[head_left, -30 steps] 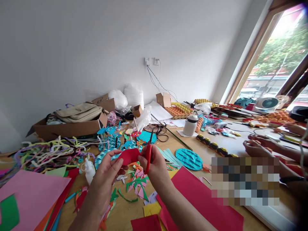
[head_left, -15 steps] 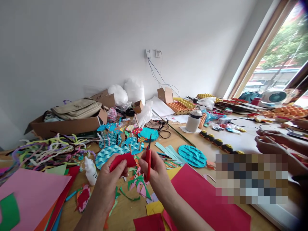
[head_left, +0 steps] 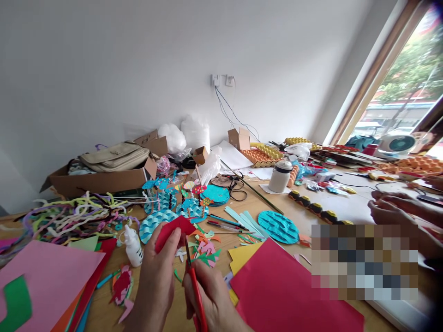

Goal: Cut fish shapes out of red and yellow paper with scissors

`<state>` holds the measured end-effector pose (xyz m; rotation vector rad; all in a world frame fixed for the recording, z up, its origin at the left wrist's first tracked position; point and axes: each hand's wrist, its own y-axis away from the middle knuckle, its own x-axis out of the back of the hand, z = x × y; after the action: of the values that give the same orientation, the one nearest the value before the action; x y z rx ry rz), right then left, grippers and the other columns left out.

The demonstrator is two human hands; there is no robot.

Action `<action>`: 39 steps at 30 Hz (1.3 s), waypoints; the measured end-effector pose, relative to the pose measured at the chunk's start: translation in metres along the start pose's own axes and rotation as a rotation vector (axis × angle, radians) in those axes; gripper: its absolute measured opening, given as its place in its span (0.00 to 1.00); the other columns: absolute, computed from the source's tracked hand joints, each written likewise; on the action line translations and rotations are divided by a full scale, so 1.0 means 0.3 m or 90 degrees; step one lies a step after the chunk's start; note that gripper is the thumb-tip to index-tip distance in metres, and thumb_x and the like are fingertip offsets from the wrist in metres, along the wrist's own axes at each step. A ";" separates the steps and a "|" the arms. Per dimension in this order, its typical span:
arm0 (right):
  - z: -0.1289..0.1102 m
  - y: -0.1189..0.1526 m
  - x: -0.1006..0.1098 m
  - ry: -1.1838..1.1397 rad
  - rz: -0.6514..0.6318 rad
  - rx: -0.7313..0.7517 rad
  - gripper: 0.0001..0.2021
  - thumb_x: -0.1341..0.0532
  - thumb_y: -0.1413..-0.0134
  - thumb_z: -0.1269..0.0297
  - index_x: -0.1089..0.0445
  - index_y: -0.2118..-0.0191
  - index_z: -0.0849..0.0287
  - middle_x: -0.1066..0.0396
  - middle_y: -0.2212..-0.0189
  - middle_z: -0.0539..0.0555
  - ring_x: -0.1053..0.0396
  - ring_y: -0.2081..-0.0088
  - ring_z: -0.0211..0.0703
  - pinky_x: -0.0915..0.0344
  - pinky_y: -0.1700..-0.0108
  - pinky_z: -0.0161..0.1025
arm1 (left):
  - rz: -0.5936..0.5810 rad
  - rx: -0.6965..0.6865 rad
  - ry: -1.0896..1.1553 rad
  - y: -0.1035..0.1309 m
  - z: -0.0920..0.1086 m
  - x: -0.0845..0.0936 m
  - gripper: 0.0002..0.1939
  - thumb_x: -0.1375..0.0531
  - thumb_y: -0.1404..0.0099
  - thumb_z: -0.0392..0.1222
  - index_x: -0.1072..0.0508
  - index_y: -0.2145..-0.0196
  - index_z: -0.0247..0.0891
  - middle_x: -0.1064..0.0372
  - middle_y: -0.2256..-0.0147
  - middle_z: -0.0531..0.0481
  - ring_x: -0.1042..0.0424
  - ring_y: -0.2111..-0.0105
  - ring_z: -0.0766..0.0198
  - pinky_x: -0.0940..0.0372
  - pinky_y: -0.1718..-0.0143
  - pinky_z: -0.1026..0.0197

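Observation:
Pinched in my left hand (head_left: 161, 258) is a small piece of red paper (head_left: 177, 230), held up above the table. My right hand (head_left: 207, 290) grips red-handled scissors (head_left: 196, 295). Their dark blades point up at the lower right edge of the red paper; whether they touch it I cannot tell. Paper scraps (head_left: 207, 253) in green, pink and orange lie behind my hands. A white glue bottle (head_left: 133, 246) stands to the left of my left hand, with a pile of cut red and pink paper pieces (head_left: 122, 283) in front of it.
Large red paper (head_left: 290, 286) lies at the right, pink paper (head_left: 48, 276) at the left. Beyond are pipe cleaners (head_left: 79, 216), a blue paper disc (head_left: 278, 227), a white jar (head_left: 279, 176) and a cardboard box (head_left: 100, 180). Another person's hands (head_left: 391, 207) are at the far right.
My right hand has come down and toward me with the scissors, whose tips have moved from above the red paper's right side to its lower edge. The red paper has tilted slightly.

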<state>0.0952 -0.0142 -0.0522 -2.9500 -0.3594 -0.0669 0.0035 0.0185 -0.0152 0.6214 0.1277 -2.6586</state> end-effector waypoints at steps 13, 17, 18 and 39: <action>-0.001 -0.029 -0.001 -0.038 0.044 -0.036 0.21 0.50 0.45 0.44 0.43 0.75 0.57 0.45 0.84 0.45 0.44 0.83 0.32 0.44 0.82 0.28 | 0.045 0.140 0.092 0.039 0.009 -0.046 0.12 0.35 0.51 0.39 0.28 0.66 0.40 0.26 0.75 0.57 0.28 0.75 0.67 0.34 0.72 0.66; -0.002 -0.034 0.000 -0.032 0.042 -0.020 0.21 0.50 0.45 0.44 0.43 0.75 0.58 0.44 0.83 0.46 0.43 0.82 0.33 0.44 0.81 0.29 | 0.037 0.178 0.097 0.056 0.014 -0.051 0.13 0.35 0.51 0.40 0.30 0.66 0.40 0.28 0.79 0.60 0.31 0.81 0.71 0.36 0.77 0.68; -0.007 -0.034 0.000 -0.035 0.042 -0.013 0.21 0.49 0.45 0.44 0.43 0.74 0.58 0.44 0.82 0.46 0.43 0.82 0.33 0.44 0.81 0.29 | 0.029 0.177 0.094 0.059 0.015 -0.052 0.13 0.35 0.50 0.40 0.30 0.66 0.40 0.28 0.80 0.60 0.33 0.83 0.72 0.37 0.78 0.69; -0.011 -0.039 0.003 -0.016 0.105 0.049 0.21 0.50 0.45 0.45 0.45 0.77 0.58 0.47 0.81 0.46 0.49 0.78 0.34 0.50 0.78 0.31 | 0.048 0.218 0.107 0.070 0.007 -0.061 0.10 0.36 0.48 0.40 0.31 0.67 0.41 0.28 0.81 0.60 0.31 0.83 0.72 0.37 0.79 0.71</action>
<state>0.0931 -0.0034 -0.0471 -2.8930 -0.1173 0.0044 0.0262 0.0056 -0.0052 0.9379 -0.3047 -2.5714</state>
